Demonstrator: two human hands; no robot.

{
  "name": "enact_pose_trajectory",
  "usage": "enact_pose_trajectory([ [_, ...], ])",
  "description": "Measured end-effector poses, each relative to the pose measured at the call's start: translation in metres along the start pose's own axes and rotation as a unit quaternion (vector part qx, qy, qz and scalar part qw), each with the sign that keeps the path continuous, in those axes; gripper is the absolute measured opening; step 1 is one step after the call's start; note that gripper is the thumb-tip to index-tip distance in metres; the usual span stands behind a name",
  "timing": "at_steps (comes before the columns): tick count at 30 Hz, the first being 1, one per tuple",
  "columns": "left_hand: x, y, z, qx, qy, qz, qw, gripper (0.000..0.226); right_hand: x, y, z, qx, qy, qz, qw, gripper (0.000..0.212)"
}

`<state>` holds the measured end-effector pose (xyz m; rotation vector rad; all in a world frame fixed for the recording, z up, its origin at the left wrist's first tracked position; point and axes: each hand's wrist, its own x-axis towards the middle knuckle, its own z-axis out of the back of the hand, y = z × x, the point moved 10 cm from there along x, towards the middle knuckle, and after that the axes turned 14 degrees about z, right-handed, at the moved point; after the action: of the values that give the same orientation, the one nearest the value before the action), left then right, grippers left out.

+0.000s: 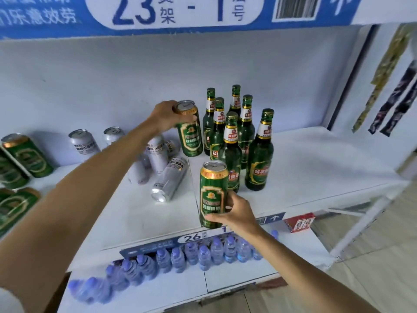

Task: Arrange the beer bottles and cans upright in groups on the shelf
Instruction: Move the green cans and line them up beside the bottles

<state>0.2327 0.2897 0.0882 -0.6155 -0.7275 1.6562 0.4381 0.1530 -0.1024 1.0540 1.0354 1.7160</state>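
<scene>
Trouble first: two green beer cans in play at once, one per hand. Left hand (165, 116), centre of frame, fingers wrapped over the gold rim of the far green can (190, 129), set upright just left of the green bottle cluster (234, 141). Right hand (237, 212), lower centre, fingers curled round the lower body of the near green can (213, 194), at the very front lip of the white shelf (316, 168). Risky, that lip: a loose grip or a nudge, and down onto the water bottles (203, 251) below. Risk too at the back: far can nearly touching the bottles, seven of them packed tight, so a knock with can or knuckle probably topples a row. Left forearm stretched across the silver cans (167, 179), several on their sides, free to roll toward the edge if brushed. More green cans (24, 154) leaning at the left edge of frame, not yet upright.

Writing: big blue "23" with "-1" on the sign (176, 10) at top, Chinese characters beside it, barcode at upper right. "26" on the shelf-edge tag (194, 237), lower centre. Can and bottle labels in Chinese, gold crest, brand too blurred to read. Red box (299, 222) lower right, print unreadable.
</scene>
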Motion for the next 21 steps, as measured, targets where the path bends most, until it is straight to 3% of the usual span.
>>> enact_pose_trajectory([
  [10, -0.131, -0.049, -0.02, 0.001, -0.051, 0.025, 0.998, 0.047, -0.068, -0.011, 0.153, -0.031, 0.024, 0.013, 0.999, 0.062],
  [13, -0.164, -0.078, -0.047, 0.008, -0.048, 0.022, 0.999, 0.041, -0.085, -0.016, 0.205, -0.042, 0.026, 0.014, 0.999, 0.057],
  [21, -0.179, -0.147, -0.134, 0.001, 0.006, 0.017, 1.0, 0.058, -0.078, -0.034, 0.313, -0.033, 0.009, 0.007, 0.999, 0.063],
])
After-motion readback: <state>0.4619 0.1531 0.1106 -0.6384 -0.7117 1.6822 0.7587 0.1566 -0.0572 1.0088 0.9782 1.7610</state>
